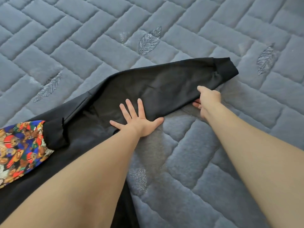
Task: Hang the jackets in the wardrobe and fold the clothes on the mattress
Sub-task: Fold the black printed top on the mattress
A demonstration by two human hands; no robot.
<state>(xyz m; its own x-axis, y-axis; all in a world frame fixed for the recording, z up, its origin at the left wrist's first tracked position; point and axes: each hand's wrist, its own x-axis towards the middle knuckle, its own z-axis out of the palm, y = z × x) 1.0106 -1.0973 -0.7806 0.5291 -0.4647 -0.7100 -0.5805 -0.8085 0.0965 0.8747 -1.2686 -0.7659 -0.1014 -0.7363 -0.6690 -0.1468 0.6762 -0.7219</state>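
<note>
Two garments lie at my left on the mattress (181, 30): a bear-print cloth (19, 145) touching the black sweatshirt (82, 129). My left hand (136, 122), fingers apart, presses its sleeve (164, 86) flat; my right hand (207, 101) pinches the sleeve's edge. If I lift my left palm too soon, the fold could slide crooked.

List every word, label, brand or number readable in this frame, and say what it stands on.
None can be read.
Black sleeve, held by the left hand and right hand: no print or tag shows.
Teddy-bear print fabric: pictures only; any lettering is too small to tell.
Quilted mattress: stitched leaf motifs, no text.
</note>
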